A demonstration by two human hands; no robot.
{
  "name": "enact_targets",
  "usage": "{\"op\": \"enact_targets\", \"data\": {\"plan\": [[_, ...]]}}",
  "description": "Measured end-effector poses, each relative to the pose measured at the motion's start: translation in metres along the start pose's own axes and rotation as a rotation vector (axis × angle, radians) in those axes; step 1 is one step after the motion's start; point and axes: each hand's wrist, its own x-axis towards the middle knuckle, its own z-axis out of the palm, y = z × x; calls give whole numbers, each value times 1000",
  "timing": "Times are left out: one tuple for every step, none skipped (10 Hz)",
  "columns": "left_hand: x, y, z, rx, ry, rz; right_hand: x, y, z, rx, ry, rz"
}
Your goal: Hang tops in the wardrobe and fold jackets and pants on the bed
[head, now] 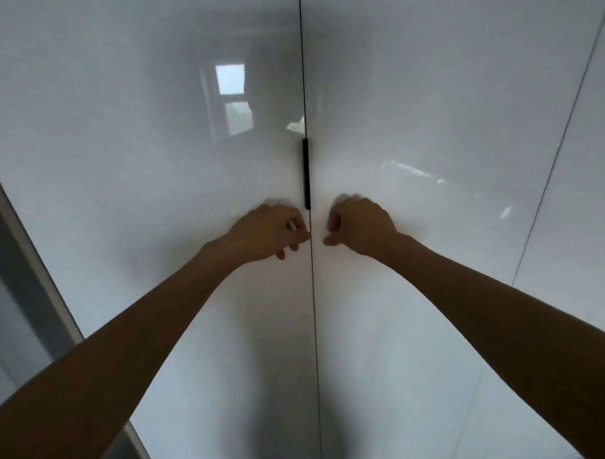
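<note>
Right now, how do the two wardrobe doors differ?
The left door reflects a bright window; the right door shows only faint light streaks. The left hand is at the left door, the right hand at the right door, slightly higher. Both doors are white, glossy and shut, meeting at a black handle.
</note>
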Motion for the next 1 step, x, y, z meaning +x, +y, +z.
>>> {"op": "enact_targets", "data": {"plan": [[-4, 7, 3, 31, -73, 6, -20, 16, 2, 66, -148, -30]]}}
